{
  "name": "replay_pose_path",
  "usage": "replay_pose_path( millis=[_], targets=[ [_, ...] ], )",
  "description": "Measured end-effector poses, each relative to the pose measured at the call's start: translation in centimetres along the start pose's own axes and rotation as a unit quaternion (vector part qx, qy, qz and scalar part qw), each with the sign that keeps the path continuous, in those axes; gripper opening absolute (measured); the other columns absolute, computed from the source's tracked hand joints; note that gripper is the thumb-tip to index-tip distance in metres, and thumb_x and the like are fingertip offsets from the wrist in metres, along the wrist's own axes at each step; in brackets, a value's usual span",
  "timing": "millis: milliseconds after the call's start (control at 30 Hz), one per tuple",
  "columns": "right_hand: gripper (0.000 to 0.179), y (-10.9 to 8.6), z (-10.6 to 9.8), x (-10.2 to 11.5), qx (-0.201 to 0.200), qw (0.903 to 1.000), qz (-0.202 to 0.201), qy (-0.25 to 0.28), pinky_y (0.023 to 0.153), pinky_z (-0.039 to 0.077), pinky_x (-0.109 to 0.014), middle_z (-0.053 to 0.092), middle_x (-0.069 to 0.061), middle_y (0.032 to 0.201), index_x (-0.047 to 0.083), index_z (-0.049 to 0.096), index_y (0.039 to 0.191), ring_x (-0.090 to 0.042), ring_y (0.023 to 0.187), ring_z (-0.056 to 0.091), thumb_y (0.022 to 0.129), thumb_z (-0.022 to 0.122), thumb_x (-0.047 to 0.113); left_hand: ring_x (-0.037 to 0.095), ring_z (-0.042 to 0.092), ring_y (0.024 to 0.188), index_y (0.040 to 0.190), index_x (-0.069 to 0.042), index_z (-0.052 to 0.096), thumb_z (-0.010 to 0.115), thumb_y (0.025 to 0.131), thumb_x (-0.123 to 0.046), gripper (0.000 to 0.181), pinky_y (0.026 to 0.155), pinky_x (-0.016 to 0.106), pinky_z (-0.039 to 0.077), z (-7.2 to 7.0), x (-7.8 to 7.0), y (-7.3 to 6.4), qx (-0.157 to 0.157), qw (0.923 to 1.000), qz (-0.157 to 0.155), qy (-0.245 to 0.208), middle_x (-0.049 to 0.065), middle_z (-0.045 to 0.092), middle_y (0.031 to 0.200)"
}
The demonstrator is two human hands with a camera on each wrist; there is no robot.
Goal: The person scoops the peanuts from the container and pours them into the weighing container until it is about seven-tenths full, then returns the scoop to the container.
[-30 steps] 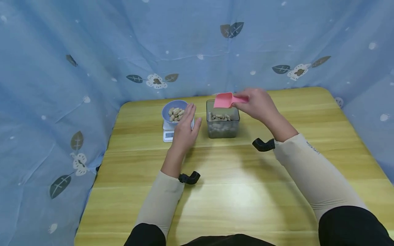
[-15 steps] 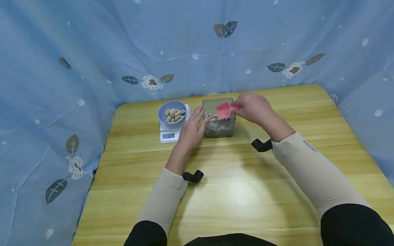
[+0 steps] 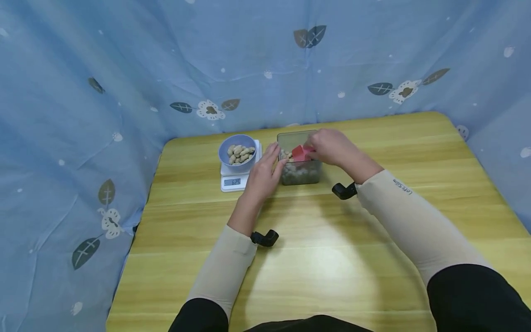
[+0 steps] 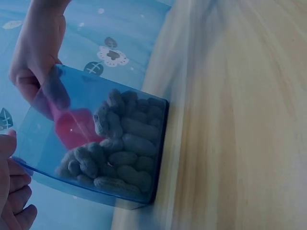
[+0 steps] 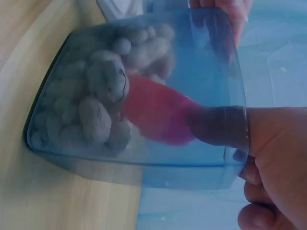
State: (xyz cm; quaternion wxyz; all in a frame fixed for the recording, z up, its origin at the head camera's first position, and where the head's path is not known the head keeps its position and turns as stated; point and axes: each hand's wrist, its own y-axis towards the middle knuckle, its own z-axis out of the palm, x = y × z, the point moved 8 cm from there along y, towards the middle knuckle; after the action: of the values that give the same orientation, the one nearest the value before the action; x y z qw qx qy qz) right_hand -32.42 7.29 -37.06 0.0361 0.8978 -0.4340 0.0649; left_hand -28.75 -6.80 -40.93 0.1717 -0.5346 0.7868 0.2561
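A pink scoop [image 3: 300,153] is down inside the clear, dark-tinted container [image 3: 293,138], its blade against the unshelled peanuts [image 4: 129,158]. My right hand [image 3: 332,148] grips the scoop's handle, thumb and part of the hand below the rim; the right wrist view shows the thumb [image 5: 223,125] through the wall. With fingers mostly straight, my left hand [image 3: 263,173] rests against the container's left side near the front corner. Left of that hand, a purple-blue bowl [image 3: 224,159] of peanuts sits on a white kitchen scale [image 3: 227,188], whose display seems to read 625.
The wooden table [image 3: 186,244] runs back to a blue patterned curtain [image 3: 257,55] behind the scale and container. A black wrist mount [image 3: 265,238] sticks out from the left sleeve, and another black mount [image 3: 344,190] from the right.
My right hand has lowered the scoop from above the container into the peanuts. The left hand has moved right, from beside the bowl to the container's side.
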Motion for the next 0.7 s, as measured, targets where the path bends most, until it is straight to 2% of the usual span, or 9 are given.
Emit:
replay_pose_path(
  millis=[133, 333, 500, 700],
  targets=[
    [0.009, -0.2, -0.2, 0.1, 0.007, 0.9988, -0.030, 0.037, 0.065, 0.049, -0.034, 0.060, 0.000, 0.078, 0.014, 0.075, 0.088, -0.017, 0.070, 0.056, 0.086, 0.069, 0.021, 0.015, 0.022, 0.143, 0.146, -0.011, 0.034, 0.040, 0.100, -0.040, 0.054, 0.116, 0.037, 0.024, -0.1, 0.1, 0.0, -0.007, 1.0000, 0.001, 0.002, -0.004, 0.023, 0.155],
    [0.025, 0.0, 0.2, -0.8, -0.014, 0.9966, 0.005, 0.081, 0.078, 0.053, -0.041, 0.070, -0.007, 0.096, 0.012, 0.073, 0.106, -0.024, 0.088, 0.064, 0.088, 0.067, 0.027, 0.016, 0.023, 0.143, 0.147, -0.013, 0.033, 0.036, 0.100, -0.045, 0.057, 0.116, 0.035, 0.023, 0.0, 0.2, 0.1, -0.003, 1.0000, -0.003, 0.000, -0.005, 0.022, 0.155],
    [0.027, 0.0, 0.5, -1.0, -0.021, 0.9936, 0.020, 0.110, 0.081, 0.052, -0.043, 0.070, -0.008, 0.103, 0.012, 0.073, 0.107, -0.025, 0.093, 0.065, 0.089, 0.065, 0.031, 0.013, 0.021, 0.143, 0.146, -0.012, 0.034, 0.037, 0.100, -0.044, 0.057, 0.116, 0.035, 0.025, 0.1, 0.1, 0.1, -0.003, 1.0000, -0.005, -0.003, -0.006, 0.023, 0.155],
    [0.029, -0.6, 0.1, -2.2, -0.046, 0.9810, 0.045, 0.183, 0.080, 0.051, -0.040, 0.070, -0.007, 0.103, 0.012, 0.073, 0.106, -0.023, 0.093, 0.064, 0.084, 0.071, 0.032, 0.011, 0.020, 0.143, 0.146, -0.012, 0.034, 0.039, 0.100, -0.041, 0.055, 0.117, 0.033, 0.023, 0.0, 0.1, 0.1, 0.002, 0.9999, -0.015, -0.002, -0.006, 0.022, 0.155]
  ],
)
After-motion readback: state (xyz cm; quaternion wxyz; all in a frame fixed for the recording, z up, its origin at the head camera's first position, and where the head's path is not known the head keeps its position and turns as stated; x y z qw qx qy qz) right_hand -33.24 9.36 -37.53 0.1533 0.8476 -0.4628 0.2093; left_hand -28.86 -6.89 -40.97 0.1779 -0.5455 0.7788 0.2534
